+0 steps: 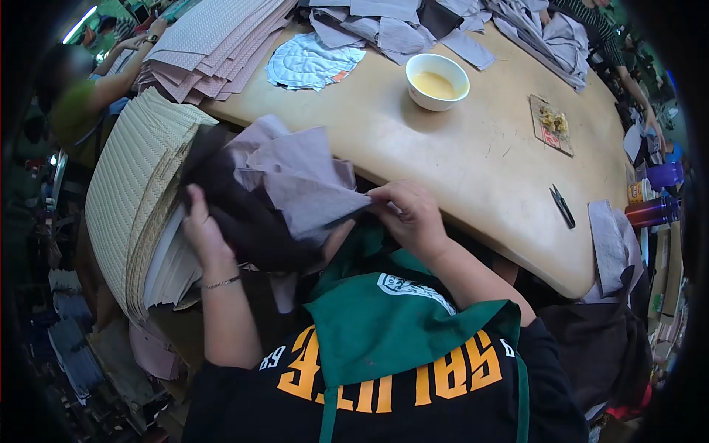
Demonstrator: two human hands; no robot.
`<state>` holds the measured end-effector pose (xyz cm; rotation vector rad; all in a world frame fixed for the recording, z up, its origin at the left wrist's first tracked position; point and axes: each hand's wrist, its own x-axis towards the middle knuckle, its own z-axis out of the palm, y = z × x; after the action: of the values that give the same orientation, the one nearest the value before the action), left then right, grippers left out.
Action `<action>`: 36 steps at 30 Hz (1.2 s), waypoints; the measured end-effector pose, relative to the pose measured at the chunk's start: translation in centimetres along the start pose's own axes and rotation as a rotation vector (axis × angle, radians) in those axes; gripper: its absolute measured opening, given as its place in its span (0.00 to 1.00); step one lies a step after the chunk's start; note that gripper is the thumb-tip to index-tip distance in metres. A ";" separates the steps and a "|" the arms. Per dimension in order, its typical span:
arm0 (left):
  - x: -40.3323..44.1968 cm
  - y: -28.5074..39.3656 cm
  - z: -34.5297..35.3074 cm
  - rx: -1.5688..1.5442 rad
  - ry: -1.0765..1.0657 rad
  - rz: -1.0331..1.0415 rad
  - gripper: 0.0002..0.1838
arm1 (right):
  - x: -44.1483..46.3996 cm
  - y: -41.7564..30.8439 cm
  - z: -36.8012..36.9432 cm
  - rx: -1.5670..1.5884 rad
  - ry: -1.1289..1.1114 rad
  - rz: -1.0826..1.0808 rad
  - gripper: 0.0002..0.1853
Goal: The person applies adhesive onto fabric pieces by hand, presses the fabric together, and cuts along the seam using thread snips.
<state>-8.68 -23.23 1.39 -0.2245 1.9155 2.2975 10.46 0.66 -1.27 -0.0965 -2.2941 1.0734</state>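
A bundle of grey cloth [295, 166] and dark cloth [247, 214] hangs between my hands, in front of the near edge of the table [480, 170]. My right hand [410, 214] pinches a pointed corner of the grey cloth. At the dark cloth's left side is my left hand [205, 230], its thumb raised and apart; its other fingers are hidden behind the cloth. The dark part is blurred by motion.
A white bowl [437, 83] with yellowish contents, a small card [551, 125], black snips [562, 206] and a light blue cloth [314, 62] lie on the table. Patterned sheets [140, 199] are stacked at left. Co-workers' arms [122, 74] show at both upper sides.
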 end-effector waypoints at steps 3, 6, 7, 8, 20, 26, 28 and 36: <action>-2.3 1.4 -2.4 0.131 0.146 0.341 0.26 | -0.1 -1.5 -3.4 -0.288 -0.022 -0.158 0.12; -2.1 2.1 -6.8 0.717 0.167 0.683 0.31 | -0.4 -3.2 -5.0 -0.511 -0.029 -0.277 0.12; -3.1 3.7 -5.8 0.738 0.144 0.736 0.33 | -0.4 -3.8 -5.3 -0.545 -0.053 -0.278 0.12; -4.6 4.7 -4.4 0.791 0.247 0.775 0.33 | -0.5 -4.0 -5.4 -0.570 -0.085 -0.284 0.12; -6.2 1.4 12.1 0.569 -1.479 0.918 0.13 | -1.0 -6.9 -6.5 -0.701 -0.019 -0.345 0.05; -4.7 2.6 8.8 0.767 -1.339 0.942 0.13 | -0.9 -5.9 -5.5 -0.618 -0.090 -0.326 0.08; -5.2 2.6 8.0 0.707 -1.322 0.884 0.12 | -0.7 -5.9 -5.0 -0.530 -0.152 -0.259 0.07; -4.9 2.7 7.5 0.683 -1.318 0.744 0.11 | -2.5 -3.8 -7.3 -0.531 -0.327 0.076 0.11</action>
<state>-4.57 -16.37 6.34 1.7680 1.8113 1.0927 17.15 2.34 3.86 -0.2337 -2.8444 0.5135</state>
